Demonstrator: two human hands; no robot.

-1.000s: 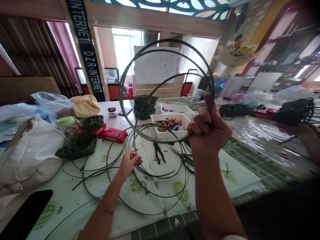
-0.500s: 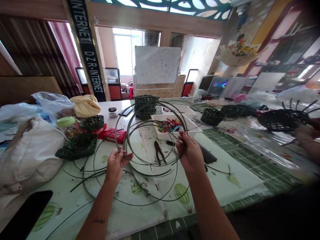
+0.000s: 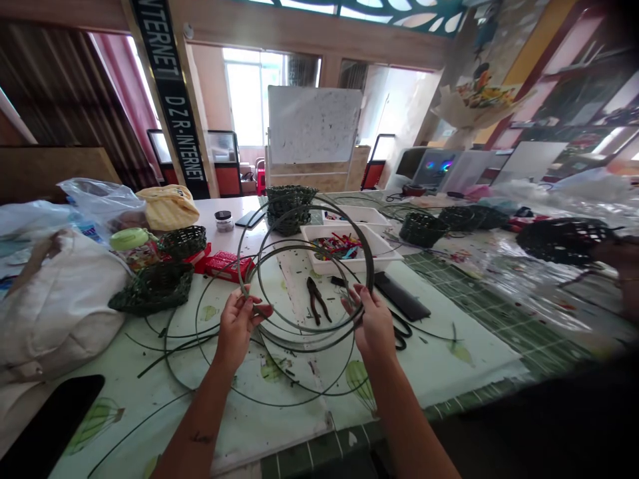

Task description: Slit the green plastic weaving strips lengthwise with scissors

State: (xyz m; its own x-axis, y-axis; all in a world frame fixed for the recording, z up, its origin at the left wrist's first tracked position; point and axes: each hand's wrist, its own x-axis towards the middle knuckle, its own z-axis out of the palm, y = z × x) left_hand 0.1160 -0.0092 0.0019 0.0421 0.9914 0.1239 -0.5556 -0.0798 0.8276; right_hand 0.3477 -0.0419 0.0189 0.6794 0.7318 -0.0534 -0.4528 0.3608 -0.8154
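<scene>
Between my two hands a coil of dark green cane strands [image 3: 369, 256] is held up in overlapping loops above the table. My left hand [image 3: 240, 322] pinches the coil at its left side, thumb and fingers closed on it. On the right side my right hand [image 3: 372, 319] grips the bundled strands, with the fingers wrapped round them. Beyond the loops a pair of dark-handled pliers [image 3: 318, 301] lies on the cloth. More loose strands [image 3: 172, 352] spread in wide rings on the table under my hands.
Woven dark baskets [image 3: 292, 213] stand at the back, left and right. A white tray [image 3: 319, 265] holds colourful bits. A black phone [image 3: 403, 297] lies right, another dark phone [image 3: 54, 426] at near left. A cloth bag [image 3: 70, 313] sits left. At far right a person's hand [image 3: 622, 256] holds a basket.
My right hand has moved slightly down, and its strands have gathered into a tighter bundle. The loose strand end above the table no longer shows. The person's basket at right has tilted.
</scene>
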